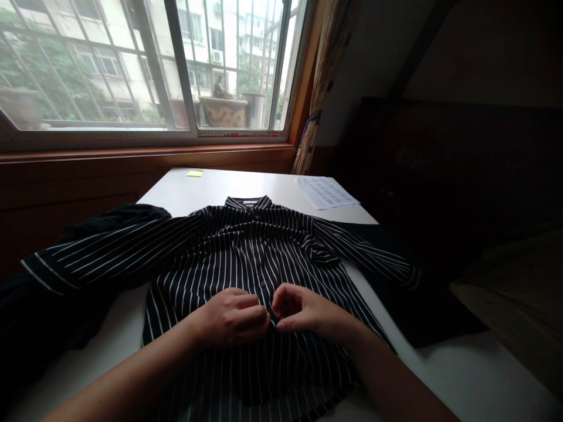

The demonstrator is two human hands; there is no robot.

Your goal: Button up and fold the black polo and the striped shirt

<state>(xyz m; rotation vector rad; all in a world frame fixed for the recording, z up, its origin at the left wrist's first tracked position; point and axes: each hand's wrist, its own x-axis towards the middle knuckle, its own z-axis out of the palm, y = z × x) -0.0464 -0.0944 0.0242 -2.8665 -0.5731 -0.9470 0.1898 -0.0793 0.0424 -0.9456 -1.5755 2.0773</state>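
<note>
A black shirt point(206, 258) with white stripes lies front up on the table, collar at the far end and both sleeves spread outward. Its button placket runs down the middle, where a small dark button point(263, 283) shows. My left hand point(237, 316) is closed at the placket, fingers curled down onto the fabric; its fingertips are hidden. Facing it, my right hand point(299, 310) has its thumb and curled fingers brought together at the placket's edge. The bit of cloth between the two hands is mostly covered.
The white table point(211, 187) stands below a barred window point(237, 64). Printed sheets point(326, 192) lie at its far right, a yellow sticky note point(194, 173) at the far left. Dark cloth point(118, 220) is heaped under the left sleeve; another dark piece point(422, 316) lies at right.
</note>
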